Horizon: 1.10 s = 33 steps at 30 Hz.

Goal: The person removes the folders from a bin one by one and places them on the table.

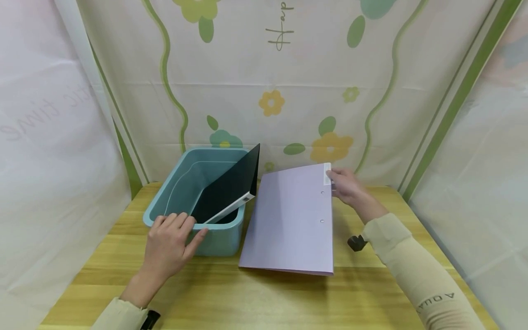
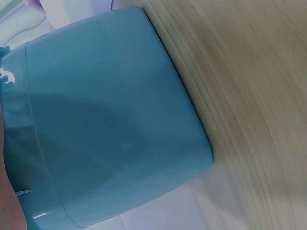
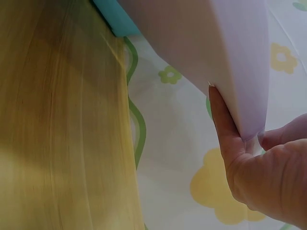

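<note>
A purple folder is tilted beside the bin, its white label at the top right corner. My right hand pinches it near that label, thumb on the front; in the right wrist view a finger lies along its other face. My left hand grips the near rim of the blue plastic bin, fingers over the edge and thumb along it. Leaning inside the bin is a black folder with a white spine, its upper corner sticking out above the right rim.
The wooden table carries everything. A white curtain with flower prints hangs right behind the bin, and more sheets close off the left and right sides. Black wrist cameras are strapped at both sleeves.
</note>
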Each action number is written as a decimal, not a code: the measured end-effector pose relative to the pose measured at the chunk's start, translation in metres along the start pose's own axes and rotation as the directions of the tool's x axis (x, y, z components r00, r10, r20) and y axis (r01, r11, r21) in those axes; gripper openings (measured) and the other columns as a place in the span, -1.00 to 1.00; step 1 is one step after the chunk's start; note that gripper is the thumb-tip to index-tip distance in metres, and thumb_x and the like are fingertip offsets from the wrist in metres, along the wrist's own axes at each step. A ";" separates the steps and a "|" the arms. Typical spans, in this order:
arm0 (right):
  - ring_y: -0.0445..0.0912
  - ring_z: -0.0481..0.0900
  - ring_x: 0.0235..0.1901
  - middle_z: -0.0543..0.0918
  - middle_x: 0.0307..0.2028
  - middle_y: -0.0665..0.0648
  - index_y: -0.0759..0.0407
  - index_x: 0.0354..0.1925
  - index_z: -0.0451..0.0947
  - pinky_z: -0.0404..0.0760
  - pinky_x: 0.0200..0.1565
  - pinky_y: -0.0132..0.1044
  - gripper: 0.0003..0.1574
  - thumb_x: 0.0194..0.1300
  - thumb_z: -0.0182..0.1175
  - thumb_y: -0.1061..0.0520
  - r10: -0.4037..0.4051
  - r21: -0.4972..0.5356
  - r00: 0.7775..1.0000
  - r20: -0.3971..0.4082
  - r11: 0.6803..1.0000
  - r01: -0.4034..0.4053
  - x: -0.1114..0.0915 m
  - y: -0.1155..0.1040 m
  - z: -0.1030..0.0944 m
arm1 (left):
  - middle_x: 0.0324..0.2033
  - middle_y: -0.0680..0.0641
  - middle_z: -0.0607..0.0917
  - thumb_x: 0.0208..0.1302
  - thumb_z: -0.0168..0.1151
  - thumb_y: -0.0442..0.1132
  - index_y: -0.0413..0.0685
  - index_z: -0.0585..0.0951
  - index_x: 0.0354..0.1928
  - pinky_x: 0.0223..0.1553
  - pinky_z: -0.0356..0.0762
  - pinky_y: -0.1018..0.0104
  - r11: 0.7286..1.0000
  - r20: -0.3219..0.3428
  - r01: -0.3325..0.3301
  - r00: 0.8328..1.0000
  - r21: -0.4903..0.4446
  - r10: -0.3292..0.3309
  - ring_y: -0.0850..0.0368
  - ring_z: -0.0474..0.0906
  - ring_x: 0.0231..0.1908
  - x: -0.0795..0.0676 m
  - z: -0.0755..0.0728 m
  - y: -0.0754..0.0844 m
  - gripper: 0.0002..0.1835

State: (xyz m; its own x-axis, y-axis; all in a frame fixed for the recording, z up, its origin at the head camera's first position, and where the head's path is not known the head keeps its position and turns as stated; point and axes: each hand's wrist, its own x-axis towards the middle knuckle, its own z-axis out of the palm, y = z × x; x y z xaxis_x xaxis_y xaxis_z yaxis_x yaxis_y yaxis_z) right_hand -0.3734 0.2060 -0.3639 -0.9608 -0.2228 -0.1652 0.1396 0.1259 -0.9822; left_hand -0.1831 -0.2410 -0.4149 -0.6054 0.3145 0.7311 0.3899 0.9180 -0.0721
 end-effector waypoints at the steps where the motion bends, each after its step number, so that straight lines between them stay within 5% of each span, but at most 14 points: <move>1: 0.11 0.51 0.10 0.27 0.38 0.46 0.40 0.57 -0.10 0.64 0.06 -0.17 -0.29 0.69 -0.25 0.06 0.001 0.002 1.000 0.000 1.000 -0.001 0.000 0.001 0.000 | -0.54 0.00 0.43 0.56 -0.22 0.29 -0.07 0.46 -0.42 -0.29 0.40 0.00 1.000 -0.003 -0.001 1.000 -0.001 0.001 -0.02 0.41 -0.48 0.000 0.000 0.000 -0.38; 33: 0.04 0.59 -0.01 0.34 0.31 0.44 0.43 0.55 -0.05 0.67 -0.01 -0.17 -0.31 0.68 -0.24 0.08 0.001 0.019 1.000 -0.015 1.000 -0.001 0.005 0.010 0.007 | -0.56 0.00 0.41 0.56 -0.19 0.28 -0.07 0.48 -0.41 -0.30 0.38 0.02 1.000 -0.012 -0.007 1.000 -0.004 0.007 -0.02 0.40 -0.50 0.000 -0.004 0.003 -0.39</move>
State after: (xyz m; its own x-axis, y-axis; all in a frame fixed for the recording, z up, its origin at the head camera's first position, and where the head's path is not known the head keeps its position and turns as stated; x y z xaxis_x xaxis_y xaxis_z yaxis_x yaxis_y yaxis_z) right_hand -0.3749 0.1996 -0.3750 -0.9641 -0.2082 -0.1649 0.1449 0.1082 -0.9835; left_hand -0.1793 -0.2393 -0.4124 -0.5941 0.3178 0.7390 0.3971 0.9148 -0.0742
